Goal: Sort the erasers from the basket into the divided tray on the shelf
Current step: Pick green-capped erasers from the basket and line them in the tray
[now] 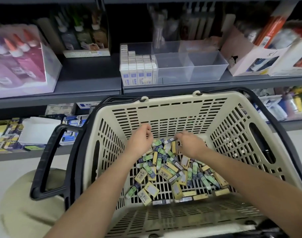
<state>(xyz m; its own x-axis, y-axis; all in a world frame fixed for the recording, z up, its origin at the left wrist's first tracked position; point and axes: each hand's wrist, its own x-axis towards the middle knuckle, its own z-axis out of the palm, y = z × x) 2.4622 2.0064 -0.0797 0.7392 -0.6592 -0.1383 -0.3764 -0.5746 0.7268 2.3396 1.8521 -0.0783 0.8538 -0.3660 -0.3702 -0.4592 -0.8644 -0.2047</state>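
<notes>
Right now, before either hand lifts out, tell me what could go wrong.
Green, yellow and dark erasers lie jumbled in the basket; a handful taken by the left hand or right hand may mix kinds. The divided tray sits beyond the basket's far rim, so erasers could drop on the way. Its left compartment is packed with white boxes; adding there may topple them.
</notes>
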